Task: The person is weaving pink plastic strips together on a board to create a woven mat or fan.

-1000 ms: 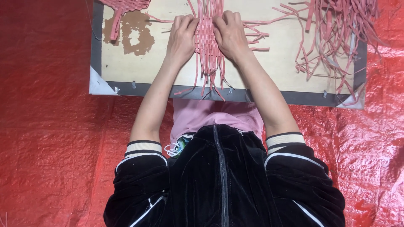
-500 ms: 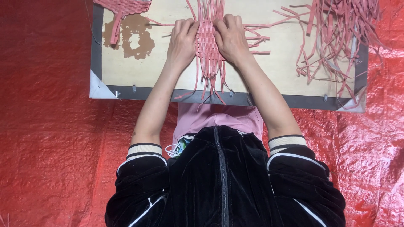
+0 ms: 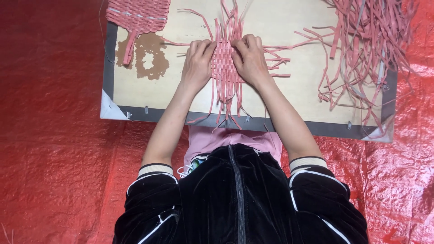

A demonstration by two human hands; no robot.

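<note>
Far left, a finished pink woven strip panel [image 3: 138, 16] lies at the top-left corner of the pale wooden work board with dark grey edging [image 3: 289, 97], just above a brown stain [image 3: 151, 56] on the bare wood; the board sits on a red crinkled plastic sheet [image 3: 54, 135]; mid-board is the piece in work, a small pink woven mat of flat strips [image 3: 224, 68], loose strip ends fanning out above, below and to both sides; left hand [image 3: 197, 61] lies flat on the mat's left edge, fingers together and curled onto the weave, pressing rather than pinching, thumb hidden so I cannot tell if a strip is nipped under it; right hand [image 3: 249, 58] mirrors it on the right edge, fingers bunched at the top of the weave, apparently pushing rows together; exact hold on any single strip not visible; judgement: this looks like tightening the weave, so both hands should press evenly toward the centre, keep the mat flat on the board, keep the verticals parallel and square the edge before adding a strip; risk is buckling the weave or pulling a loose end out; far right, a loose heap of pink flat strips [image 3: 366, 49] sprawls over the board's right end, well apart from the mat.
</note>
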